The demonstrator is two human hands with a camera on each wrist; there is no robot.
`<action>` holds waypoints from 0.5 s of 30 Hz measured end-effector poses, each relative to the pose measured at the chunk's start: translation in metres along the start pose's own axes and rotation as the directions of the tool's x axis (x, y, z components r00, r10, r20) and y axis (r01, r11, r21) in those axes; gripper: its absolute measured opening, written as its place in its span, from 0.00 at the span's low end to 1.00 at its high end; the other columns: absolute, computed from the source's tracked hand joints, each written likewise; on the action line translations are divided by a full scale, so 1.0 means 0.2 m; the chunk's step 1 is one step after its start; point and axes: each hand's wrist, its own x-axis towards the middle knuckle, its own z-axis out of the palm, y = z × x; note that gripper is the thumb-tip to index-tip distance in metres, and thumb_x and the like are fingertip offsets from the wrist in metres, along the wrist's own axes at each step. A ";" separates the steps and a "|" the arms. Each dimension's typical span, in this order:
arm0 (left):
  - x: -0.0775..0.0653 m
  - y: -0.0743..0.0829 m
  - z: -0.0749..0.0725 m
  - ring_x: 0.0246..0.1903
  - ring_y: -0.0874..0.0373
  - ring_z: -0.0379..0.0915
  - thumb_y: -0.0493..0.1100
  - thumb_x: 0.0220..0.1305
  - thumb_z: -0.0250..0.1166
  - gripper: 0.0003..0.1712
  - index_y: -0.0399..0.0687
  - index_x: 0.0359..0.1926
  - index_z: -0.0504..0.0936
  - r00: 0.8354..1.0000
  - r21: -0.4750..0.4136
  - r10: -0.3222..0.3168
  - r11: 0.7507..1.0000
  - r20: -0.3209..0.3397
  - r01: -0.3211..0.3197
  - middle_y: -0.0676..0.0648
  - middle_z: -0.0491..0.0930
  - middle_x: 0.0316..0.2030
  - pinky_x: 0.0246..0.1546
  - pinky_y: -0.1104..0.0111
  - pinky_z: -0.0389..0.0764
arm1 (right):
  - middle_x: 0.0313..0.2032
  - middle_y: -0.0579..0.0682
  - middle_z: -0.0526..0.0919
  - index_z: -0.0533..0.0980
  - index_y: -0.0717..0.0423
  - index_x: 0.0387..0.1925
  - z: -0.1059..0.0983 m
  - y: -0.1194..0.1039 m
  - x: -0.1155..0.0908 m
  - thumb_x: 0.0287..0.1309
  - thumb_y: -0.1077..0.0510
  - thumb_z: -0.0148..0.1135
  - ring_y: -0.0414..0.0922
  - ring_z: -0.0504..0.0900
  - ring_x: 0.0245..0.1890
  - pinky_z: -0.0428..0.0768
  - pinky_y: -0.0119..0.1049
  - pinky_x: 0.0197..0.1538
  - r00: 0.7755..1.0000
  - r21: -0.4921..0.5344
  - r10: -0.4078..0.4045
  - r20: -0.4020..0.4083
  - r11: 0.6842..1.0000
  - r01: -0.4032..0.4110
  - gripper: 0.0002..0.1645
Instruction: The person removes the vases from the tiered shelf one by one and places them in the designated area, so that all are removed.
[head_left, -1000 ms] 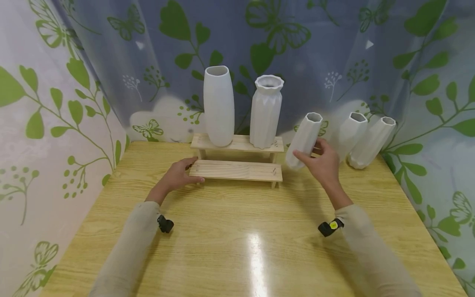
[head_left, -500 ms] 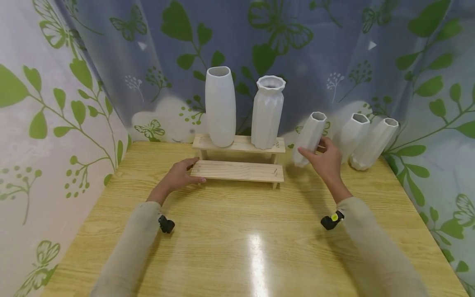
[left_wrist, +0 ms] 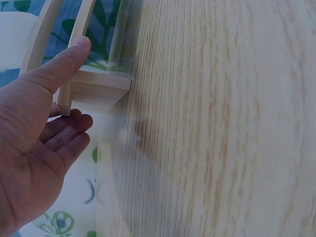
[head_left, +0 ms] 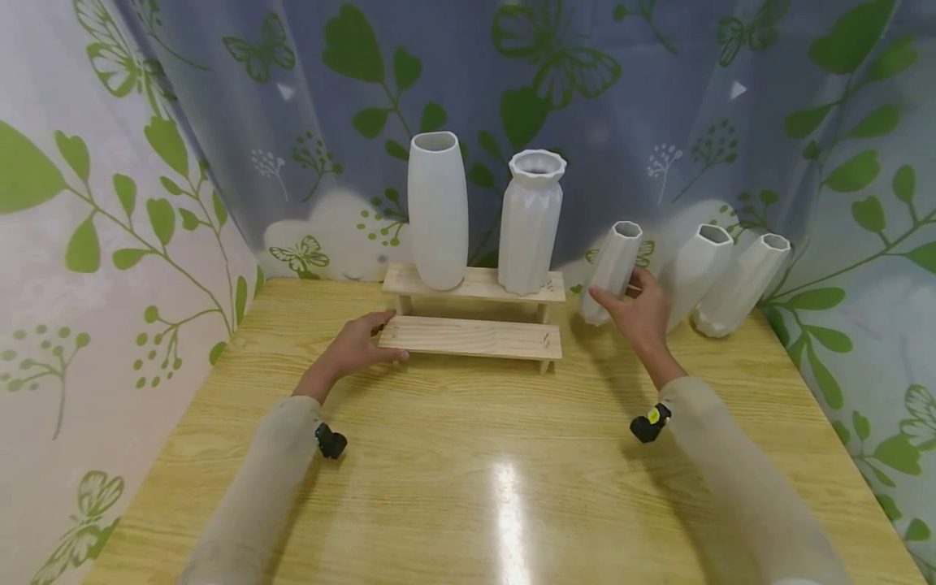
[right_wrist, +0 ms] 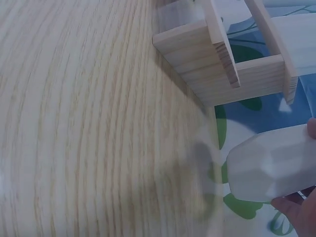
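Note:
At the left end of a two-step wooden display stand (head_left: 468, 336), my left hand (head_left: 353, 346) grips the lower board. The left wrist view shows the thumb over the front edge of the board (left_wrist: 65, 98), with the fingers behind and beneath its end. My right hand (head_left: 639, 312) holds a slim white faceted vase (head_left: 611, 272) just right of the stand, thumb on its near side and fingers around the right. In the right wrist view the vase (right_wrist: 271, 163) shows its lower part, close to the table's back edge. A tall smooth vase (head_left: 437, 215) and a ruffle-necked vase (head_left: 531, 231) stand on the upper step.
Two more white vases, one with a wide angular mouth (head_left: 698, 272) and one slimmer and ribbed (head_left: 742, 288), stand at the table's back right. The wooden table (head_left: 439, 455) meets a leaf-patterned curtain (head_left: 329, 122) at the back and sides.
My right hand has moved the slim vase slightly, its base shifting back and to the right, so it leans less. The left hand keeps its grip on the stand.

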 end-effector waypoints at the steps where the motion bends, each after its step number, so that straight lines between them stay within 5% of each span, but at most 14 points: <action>1: 0.00 0.00 0.00 0.72 0.35 0.60 0.58 0.59 0.76 0.57 0.39 0.79 0.57 1.000 0.001 0.000 1.000 0.000 0.000 0.34 0.58 0.76 0.69 0.44 0.69 | 0.61 0.62 0.80 0.72 0.59 0.68 0.01 0.01 0.01 0.54 0.43 0.79 0.59 0.81 0.59 0.82 0.56 0.58 1.000 0.000 0.000 -0.001 1.000 0.000 0.45; 15: 0.00 0.01 0.00 0.72 0.35 0.60 0.58 0.60 0.76 0.57 0.40 0.80 0.56 1.000 0.008 -0.017 1.000 0.007 0.017 0.35 0.58 0.76 0.69 0.44 0.68 | 0.62 0.62 0.79 0.71 0.58 0.69 0.04 0.06 0.02 0.55 0.44 0.78 0.60 0.80 0.60 0.80 0.56 0.61 0.999 -0.003 0.014 -0.034 1.000 -0.014 0.45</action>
